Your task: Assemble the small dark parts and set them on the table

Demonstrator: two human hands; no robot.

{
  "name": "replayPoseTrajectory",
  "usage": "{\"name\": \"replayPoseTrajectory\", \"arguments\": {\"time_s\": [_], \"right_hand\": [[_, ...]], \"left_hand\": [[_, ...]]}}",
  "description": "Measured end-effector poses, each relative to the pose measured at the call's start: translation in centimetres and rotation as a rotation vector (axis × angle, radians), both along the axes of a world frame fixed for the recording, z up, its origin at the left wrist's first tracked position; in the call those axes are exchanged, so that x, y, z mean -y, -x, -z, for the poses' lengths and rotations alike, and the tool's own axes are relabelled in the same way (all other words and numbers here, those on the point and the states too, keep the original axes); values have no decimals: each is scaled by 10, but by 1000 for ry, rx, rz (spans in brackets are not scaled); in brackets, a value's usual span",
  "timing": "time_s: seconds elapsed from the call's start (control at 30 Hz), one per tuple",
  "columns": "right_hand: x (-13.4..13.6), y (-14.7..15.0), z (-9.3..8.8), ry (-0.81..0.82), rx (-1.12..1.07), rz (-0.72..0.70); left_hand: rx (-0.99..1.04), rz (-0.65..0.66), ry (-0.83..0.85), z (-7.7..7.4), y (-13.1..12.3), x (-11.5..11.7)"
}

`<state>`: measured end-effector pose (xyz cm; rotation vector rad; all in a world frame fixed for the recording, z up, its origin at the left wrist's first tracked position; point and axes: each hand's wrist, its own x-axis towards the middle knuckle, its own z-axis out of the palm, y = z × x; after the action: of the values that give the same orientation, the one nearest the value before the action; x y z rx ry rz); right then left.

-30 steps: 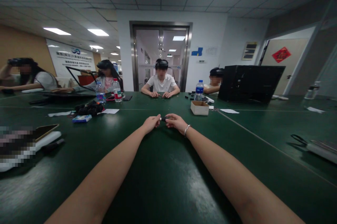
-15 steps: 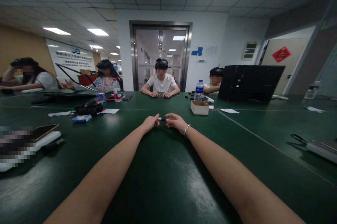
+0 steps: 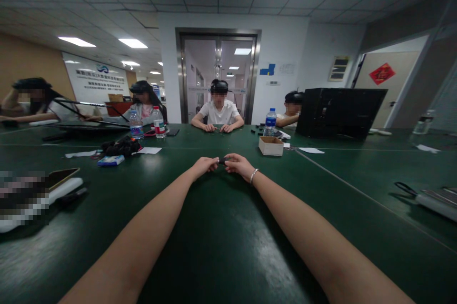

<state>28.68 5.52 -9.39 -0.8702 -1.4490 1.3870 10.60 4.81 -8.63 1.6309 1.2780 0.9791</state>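
Observation:
Both my arms stretch out over the dark green table [image 3: 221,247]. My left hand [image 3: 204,166] and my right hand [image 3: 238,165] meet at the middle of the table, fingers pinched together on a small dark part [image 3: 223,160] held between them. A thin bracelet [image 3: 253,176] circles my right wrist. The part is tiny and mostly hidden by my fingertips.
A small cardboard box [image 3: 271,146] sits beyond my right hand. A heap of black parts [image 3: 119,147] and water bottles [image 3: 136,125] lie to the far left, a black box [image 3: 339,112] at the far right. Several people sit around the table's far side.
My hands stay together on the small part; its light tip, visible earlier, is now covered by my fingers. A person at the far left lowered a thin dark frame.

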Motion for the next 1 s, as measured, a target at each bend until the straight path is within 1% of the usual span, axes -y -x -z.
{"name": "replayPoseTrajectory", "arguments": {"time_s": [0.07,0.17,0.4,0.57,0.67,0.8,0.87,0.93,1.0], "right_hand": [[0,0,0,-1,3,0],[-1,0,0,5,4,6],[-1,0,0,0,14,-7],[0,0,-1,-1,35,-1],[0,0,-1,8,31,5],[0,1,-1,12,21,-2],[0,1,-1,9,26,1],[0,1,-1,9,25,8],[0,1,-1,9,26,7]], "left_hand": [[10,10,12,0,1,0],[59,-28,34,-1,1,0],[63,-75,54,-2,-1,0],[16,-1,26,0,1,-1],[25,-19,37,0,1,-2],[-20,11,46,0,0,-1],[-29,0,57,-1,0,-1],[-23,-15,49,-1,0,-1],[-33,3,33,-1,-1,-1]]}}
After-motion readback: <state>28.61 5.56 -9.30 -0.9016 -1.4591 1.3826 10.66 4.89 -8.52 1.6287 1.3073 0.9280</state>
